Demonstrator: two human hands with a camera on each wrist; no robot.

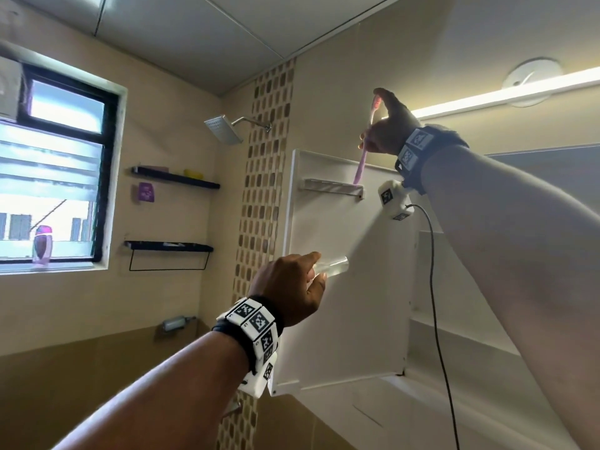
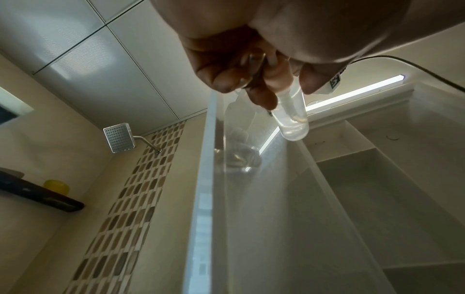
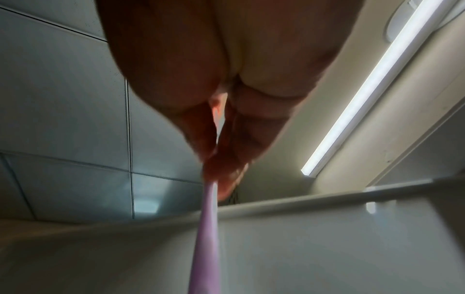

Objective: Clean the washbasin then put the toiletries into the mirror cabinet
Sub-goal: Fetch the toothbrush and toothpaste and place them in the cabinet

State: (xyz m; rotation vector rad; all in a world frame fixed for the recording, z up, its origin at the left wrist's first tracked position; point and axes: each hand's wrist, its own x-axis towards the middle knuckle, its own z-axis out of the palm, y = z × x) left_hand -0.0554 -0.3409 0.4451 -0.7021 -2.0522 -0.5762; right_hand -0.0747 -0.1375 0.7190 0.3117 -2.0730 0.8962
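The white mirror cabinet door [image 1: 344, 287] stands swung open, and a small rail shelf [image 1: 331, 187] runs across its inner face near the top. My right hand [image 1: 386, 128] pinches a pink toothbrush [image 1: 363, 157] upright, bristles up, with its lower end at the rail shelf. In the right wrist view the pink handle [image 3: 203, 238] runs down from my fingertips. Lower down, my left hand [image 1: 292, 287] grips a small clear tube-like bottle [image 1: 334, 265] in front of the door. The left wrist view shows that clear bottle [image 2: 293, 119] and the cabinet's inner shelves [image 2: 377, 179].
A shower head [image 1: 224, 128] juts from the tiled wall left of the door. Two black wall shelves [image 1: 175, 178] hang further left, near a window [image 1: 55, 164] with a pink bottle [image 1: 42, 245] on its sill. A lit tube light [image 1: 506, 92] runs above the cabinet. A black cable [image 1: 436, 287] hangs from my right wrist.
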